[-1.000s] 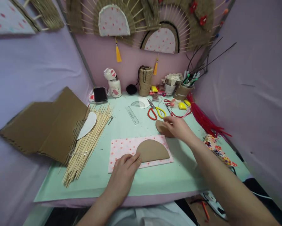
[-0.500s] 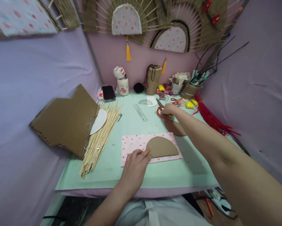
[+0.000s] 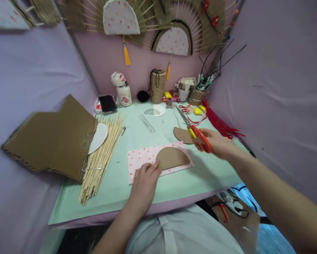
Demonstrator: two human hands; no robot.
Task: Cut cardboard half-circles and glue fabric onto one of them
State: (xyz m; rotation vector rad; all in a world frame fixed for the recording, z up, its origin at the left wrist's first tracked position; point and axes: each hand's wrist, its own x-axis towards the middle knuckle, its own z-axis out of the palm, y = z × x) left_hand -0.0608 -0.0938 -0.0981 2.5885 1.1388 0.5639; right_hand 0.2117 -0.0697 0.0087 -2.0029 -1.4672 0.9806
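My left hand (image 3: 145, 181) lies palm down, its fingertips on the left corner of a brown cardboard semicircle (image 3: 173, 157). Under the semicircle is a folded piece of pink-dotted white fabric (image 3: 137, 158), flat on the table. In my right hand (image 3: 214, 143) is a pair of scissors (image 3: 191, 128) with red and yellow handles, raised above the table to the right of the fabric. The blades point up and away from me and look closed. Behind the fabric lies a second cardboard semicircle (image 3: 181, 134), partly covered by the scissors and my right hand.
At left are a bundle of thin wooden sticks (image 3: 101, 160), a white paper piece (image 3: 99, 137) and a large folded cardboard (image 3: 52, 135). Further back lie a clear ruler (image 3: 146, 123), a twine spool (image 3: 158, 86) and a pen holder (image 3: 198, 95). Red pipe cleaners (image 3: 219, 121) lie right.
My right hand has lifted the scissors off the table and brought them back toward me. My left hand stays on the cardboard semicircle. The camera view has turned slightly right.
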